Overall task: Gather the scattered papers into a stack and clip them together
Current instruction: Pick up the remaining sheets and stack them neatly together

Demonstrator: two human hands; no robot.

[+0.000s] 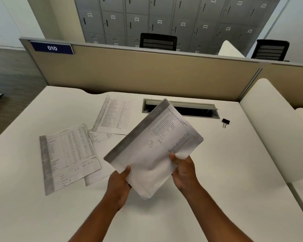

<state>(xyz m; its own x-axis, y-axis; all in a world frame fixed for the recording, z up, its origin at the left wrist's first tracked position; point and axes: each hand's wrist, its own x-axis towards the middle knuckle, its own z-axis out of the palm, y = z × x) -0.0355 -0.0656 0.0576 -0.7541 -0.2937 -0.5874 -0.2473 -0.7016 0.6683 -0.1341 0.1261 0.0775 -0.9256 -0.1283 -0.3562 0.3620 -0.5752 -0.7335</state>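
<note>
Both hands, left [120,185] and right [183,170], pinch the near edge of a printed white paper sheaf [154,147], its long axis slanting up-right above the white desk [217,172].

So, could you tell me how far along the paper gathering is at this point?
Partly done. Some papers are already collected: the held papers are gripped by the left hand and right hand above the desk. Left: three loose sheets lie on the desk, the near sheet, the middle sheet and the far sheet. The binder clip lies untouched, so clipping is not yet done.
</note>
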